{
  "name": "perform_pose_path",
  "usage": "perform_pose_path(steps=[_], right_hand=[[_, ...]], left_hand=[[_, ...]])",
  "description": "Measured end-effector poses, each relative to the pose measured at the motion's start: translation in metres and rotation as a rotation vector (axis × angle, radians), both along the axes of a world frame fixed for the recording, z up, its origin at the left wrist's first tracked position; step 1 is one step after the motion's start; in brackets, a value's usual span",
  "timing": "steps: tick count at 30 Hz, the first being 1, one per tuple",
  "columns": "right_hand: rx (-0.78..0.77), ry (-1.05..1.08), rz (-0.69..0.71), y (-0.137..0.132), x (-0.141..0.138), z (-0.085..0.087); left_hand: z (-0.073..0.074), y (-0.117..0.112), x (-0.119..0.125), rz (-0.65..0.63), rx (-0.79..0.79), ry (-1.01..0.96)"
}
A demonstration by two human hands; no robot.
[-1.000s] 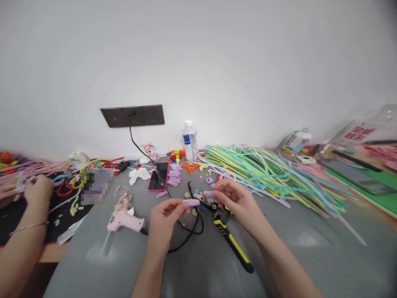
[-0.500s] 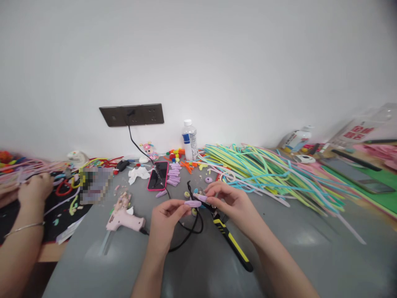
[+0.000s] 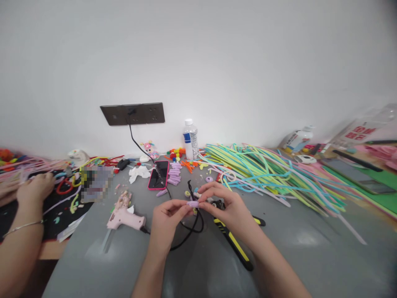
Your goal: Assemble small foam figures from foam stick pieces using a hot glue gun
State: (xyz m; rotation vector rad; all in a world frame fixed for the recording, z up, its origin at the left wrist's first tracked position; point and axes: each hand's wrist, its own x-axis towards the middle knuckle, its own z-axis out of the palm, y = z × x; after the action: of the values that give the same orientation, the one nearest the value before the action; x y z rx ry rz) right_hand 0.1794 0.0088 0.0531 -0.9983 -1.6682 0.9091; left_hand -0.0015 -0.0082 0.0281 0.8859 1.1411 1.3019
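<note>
A short piece of lilac pipe cleaner [image 3: 192, 204], apparently folded, spans the gap between my two hands. My left hand [image 3: 169, 219] pinches its left end between thumb and forefinger. On the other end, the thumb and fingertips of my right hand [image 3: 225, 203] are closed. Under my right hand lie pliers with black and yellow handles [image 3: 234, 244], their jaws partly hidden. Several more lilac pieces [image 3: 174, 174] lie in a row beside a pink-edged phone [image 3: 158, 175]. A small lilac coil [image 3: 209, 179] rests beyond my right fingers.
A pink glue gun [image 3: 125, 217] lies at left, its black cable [image 3: 189, 238] looping below my hands. A bottle [image 3: 190, 140] stands by the wall. Long pipe cleaners [image 3: 266, 174] spread across the right. Another person's hand [image 3: 35, 188] works at far left.
My right hand has moved slightly left and closed onto the lilac piece held by my left hand. More of the pliers' second handle now shows beyond my right wrist.
</note>
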Motion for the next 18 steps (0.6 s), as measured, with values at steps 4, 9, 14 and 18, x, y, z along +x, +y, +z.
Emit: perform_pose_path(steps=[4,9,14,18], right_hand=[[0.03,-0.017,0.017,0.0,0.0,-0.001],[0.064,-0.043,0.047,-0.002,-0.001,0.004],[0.033,0.0,0.039,-0.005,-0.001,0.008],[-0.112,0.057,0.085,-0.008,0.001,0.009]], left_hand=[[0.001,-0.001,0.0,-0.017,0.004,-0.006],[0.001,-0.001,-0.001,-0.036,0.04,-0.001],[-0.004,-0.002,-0.003,-0.037,0.112,0.04],[-0.007,-0.003,-0.005,-0.027,0.176,0.053]])
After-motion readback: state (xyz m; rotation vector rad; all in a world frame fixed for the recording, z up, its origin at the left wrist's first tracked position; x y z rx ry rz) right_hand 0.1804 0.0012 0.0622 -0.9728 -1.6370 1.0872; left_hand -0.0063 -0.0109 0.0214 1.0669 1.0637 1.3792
